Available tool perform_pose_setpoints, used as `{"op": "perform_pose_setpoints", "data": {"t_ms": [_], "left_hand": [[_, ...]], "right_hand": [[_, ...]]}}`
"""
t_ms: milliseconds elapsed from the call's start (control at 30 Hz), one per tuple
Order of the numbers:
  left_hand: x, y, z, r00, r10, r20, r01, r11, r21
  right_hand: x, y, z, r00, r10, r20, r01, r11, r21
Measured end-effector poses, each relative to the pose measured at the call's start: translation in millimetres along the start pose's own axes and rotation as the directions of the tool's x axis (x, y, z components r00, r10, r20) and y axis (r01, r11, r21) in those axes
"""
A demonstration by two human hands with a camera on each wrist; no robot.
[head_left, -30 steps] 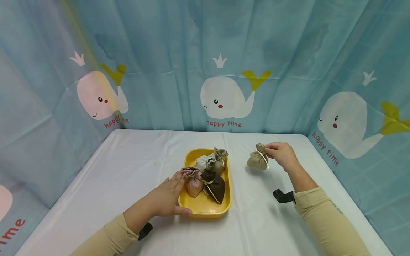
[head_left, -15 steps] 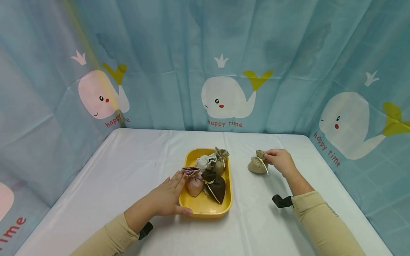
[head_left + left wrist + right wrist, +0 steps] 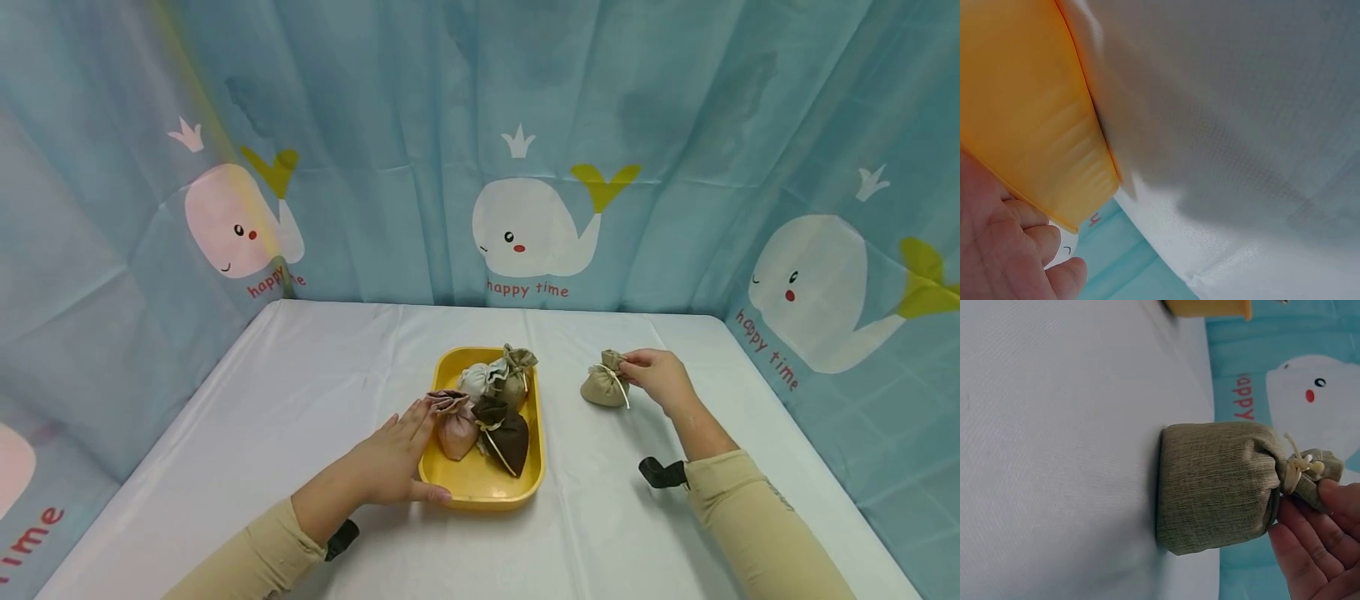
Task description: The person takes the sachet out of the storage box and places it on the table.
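Note:
An olive cloth drawstring pouch (image 3: 602, 390) sits on the white table to the right of the yellow tray. My right hand (image 3: 663, 385) pinches its gathered neck between thumb and fingers. In the right wrist view the pouch (image 3: 1216, 487) stands base down on the cloth, its cream cord tied below the fingertips. My left hand (image 3: 386, 460) rests along the left rim of the tray (image 3: 468, 482), fingers extended and thumb at the near corner. Inside the tray lie a pink pouch (image 3: 456, 439), a dark brown pouch (image 3: 512, 443), a white pouch (image 3: 474, 380) and another olive pouch (image 3: 512, 390).
The white tablecloth (image 3: 300, 400) spreads around the tray. Blue curtains (image 3: 420, 208) printed with whales hang behind the table and along both sides. A black strap (image 3: 663, 472) hangs from the right wrist, and another dark strap (image 3: 342, 540) shows under the left.
My right hand has lowered the olive pouch from just above the table onto the cloth and still pinches its neck. The left hand and the tray have stayed put.

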State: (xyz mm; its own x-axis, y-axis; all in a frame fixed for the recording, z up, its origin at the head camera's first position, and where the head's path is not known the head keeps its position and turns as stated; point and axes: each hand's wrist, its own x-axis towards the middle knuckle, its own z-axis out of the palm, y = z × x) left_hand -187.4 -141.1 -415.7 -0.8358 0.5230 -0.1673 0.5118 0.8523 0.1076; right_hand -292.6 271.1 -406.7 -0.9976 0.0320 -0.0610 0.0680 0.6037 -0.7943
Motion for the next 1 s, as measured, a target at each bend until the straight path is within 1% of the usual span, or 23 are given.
{"op": "perform_pose_setpoints", "data": {"t_ms": [167,333,467,633,733,1000], "left_hand": [[-0.2,0.5,0.5,1.000,-0.006,0.004,0.006,1.000,0.010],[-0.2,-0.5,2.0,1.000,-0.010,0.002,0.010,1.000,0.013],[-0.3,-0.9,2.4,1.000,-0.010,-0.003,0.010,1.000,0.004],[-0.2,-0.3,1.7,1.000,-0.008,-0.001,0.008,1.000,-0.002],[-0.3,-0.4,1.4,1.000,-0.005,-0.001,0.005,1.000,-0.004],[-0.4,-1.4,1.4,1.000,0.019,-0.023,-0.020,0.999,-0.049]], "right_hand": [[-3.0,-2.9,-5.4,1.000,0.023,0.013,-0.022,0.999,-0.038],[-4.3,-4.5,-9.8,1.000,-0.006,0.026,0.008,0.997,-0.077],[-5.1,-7.7,-12.6,0.999,-0.016,0.034,0.019,0.998,-0.061],[-6.4,-12.4,-15.3,0.999,0.001,0.032,0.000,0.999,-0.034],[-6.8,-14.9,-16.0,1.000,-0.001,0.031,0.002,1.000,-0.030],[-6.6,-25.5,-21.5,0.999,-0.050,0.018,0.051,0.998,-0.033]]}}
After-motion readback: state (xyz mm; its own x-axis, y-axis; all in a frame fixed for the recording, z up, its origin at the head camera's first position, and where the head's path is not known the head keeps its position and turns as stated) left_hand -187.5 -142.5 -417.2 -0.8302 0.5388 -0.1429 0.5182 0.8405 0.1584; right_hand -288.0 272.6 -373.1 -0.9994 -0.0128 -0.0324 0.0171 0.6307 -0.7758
